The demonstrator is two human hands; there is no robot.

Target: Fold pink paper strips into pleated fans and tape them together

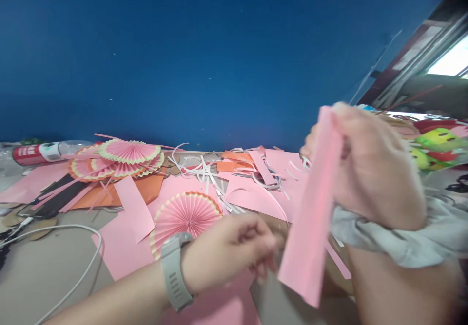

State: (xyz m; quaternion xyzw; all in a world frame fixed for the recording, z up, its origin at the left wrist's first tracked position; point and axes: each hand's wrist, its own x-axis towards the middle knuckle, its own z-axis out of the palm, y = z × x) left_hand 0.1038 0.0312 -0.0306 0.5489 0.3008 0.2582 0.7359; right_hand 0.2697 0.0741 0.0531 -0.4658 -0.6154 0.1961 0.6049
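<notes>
My right hand point(376, 169), raised at the right, grips the upper end of a folded pink paper strip point(310, 218). The strip slants down to the left, and its lower end hangs free above the table. To its left is my left hand point(234, 247), with a grey watch point(175, 271) on the wrist. Its fingers are curled in toward the thumb, near the strip's lower part but apart from it; I see nothing in them. Behind this wrist lies a pleated pink paper fan point(188, 213) with a cream and orange edge. Pink paper sheets point(120, 247) lie underneath.
More pleated paper rosettes point(129, 152) are piled at the left, beside a bottle with a red label point(36, 153). White paper scraps point(204, 169) and orange paper point(237, 162) lie along the blue wall point(204, 62). A white cable point(95, 252) curves across the left side.
</notes>
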